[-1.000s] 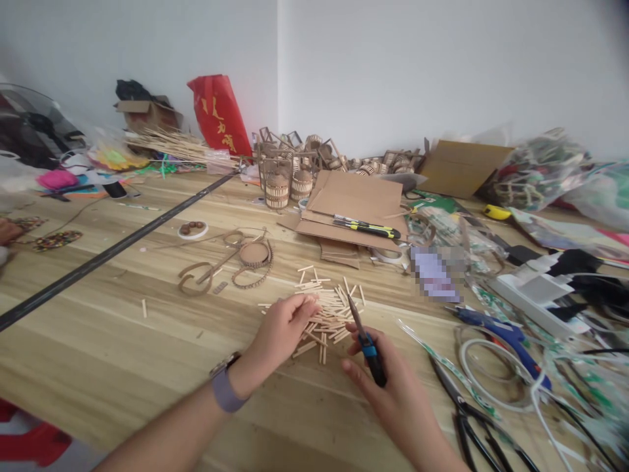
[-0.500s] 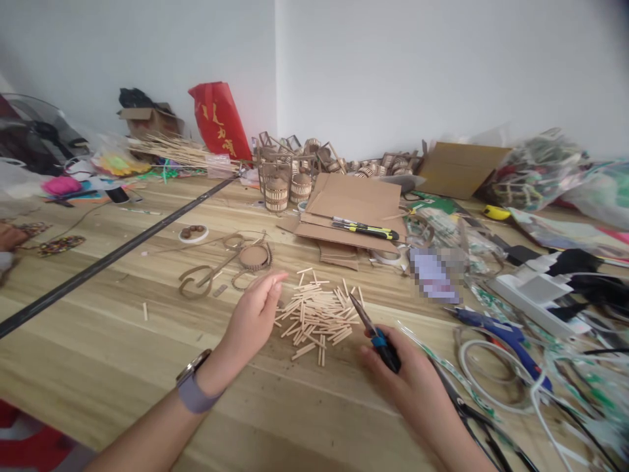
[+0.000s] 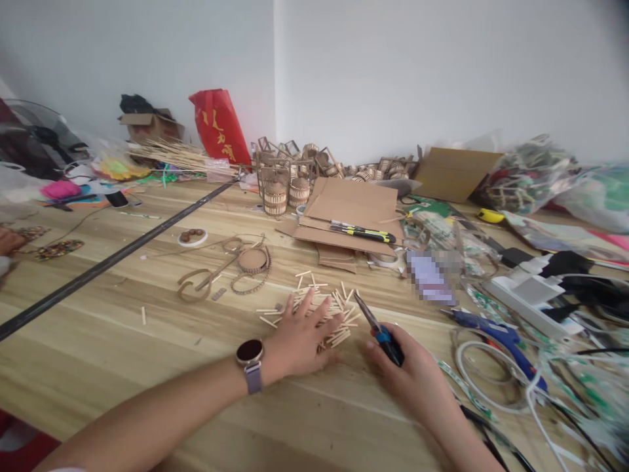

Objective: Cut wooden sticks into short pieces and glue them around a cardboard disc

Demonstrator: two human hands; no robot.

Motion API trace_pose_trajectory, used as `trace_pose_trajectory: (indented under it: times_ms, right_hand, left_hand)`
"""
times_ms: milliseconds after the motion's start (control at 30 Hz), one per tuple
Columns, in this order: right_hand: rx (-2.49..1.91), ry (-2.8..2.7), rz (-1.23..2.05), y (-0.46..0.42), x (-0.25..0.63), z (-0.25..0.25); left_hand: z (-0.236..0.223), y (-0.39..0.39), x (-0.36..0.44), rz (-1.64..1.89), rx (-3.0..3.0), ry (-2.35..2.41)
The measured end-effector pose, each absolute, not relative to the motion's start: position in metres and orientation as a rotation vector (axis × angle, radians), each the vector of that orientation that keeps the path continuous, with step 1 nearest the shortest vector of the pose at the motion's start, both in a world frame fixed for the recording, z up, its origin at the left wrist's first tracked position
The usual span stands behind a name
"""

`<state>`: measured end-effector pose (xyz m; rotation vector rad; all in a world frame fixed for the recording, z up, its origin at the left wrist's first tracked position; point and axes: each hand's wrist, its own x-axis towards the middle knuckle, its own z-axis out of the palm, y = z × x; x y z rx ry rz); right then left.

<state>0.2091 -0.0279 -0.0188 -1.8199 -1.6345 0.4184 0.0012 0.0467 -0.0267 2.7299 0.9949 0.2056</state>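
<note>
My left hand [image 3: 305, 334] lies palm down with spread fingers over a loose pile of short wooden sticks [image 3: 344, 321], hiding much of it. Just right of the pile, my right hand [image 3: 407, 367] is wrapped round a hand tool with long pointed metal jaws [image 3: 368, 311] and a black and blue handle. Its tip points up and left, close beside the sticks; whether it is pliers or snips I cannot tell. Beyond my left hand lie a round cardboard piece with a ridged rim [image 3: 253, 259] and curled brown strips [image 3: 194, 285].
Cardboard sheets [image 3: 351, 200] carry utility knives [image 3: 363, 231]. Small stick-sided baskets [image 3: 275, 196] stand behind. A glue gun [image 3: 496, 328], white tape roll [image 3: 462, 357], power strip [image 3: 531, 301] and cables crowd the right. A dark bar [image 3: 122, 252] crosses the left; another person's hand [image 3: 10, 241] shows there.
My left hand has moved right and down from beside the pile onto the sticks, its fingers now spread. Some sticks have shifted left. My right hand keeps the pointed tool nearly in place.
</note>
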Motion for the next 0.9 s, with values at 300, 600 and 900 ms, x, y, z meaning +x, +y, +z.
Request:
trace_pose_trajectory:
  times_ms: [300, 600, 900]
  right_hand:
    - [-1.88, -1.656, 0.395, -0.025, 0.219, -0.019]
    - [-2.046, -1.802, 0.089, -0.025, 0.235, -0.029]
    - [-2.226, -1.949, 0.048, -0.02, 0.254, -0.044]
  left_hand:
    - [-0.036, 0.086, 0.018, 0.291, 2.739, 1.116]
    - [-0.018, 0.084, -0.022, 0.296, 2.662, 1.176]
    - [-0.022, 0.082, -0.067, 0.679, 2.523, 1.5]
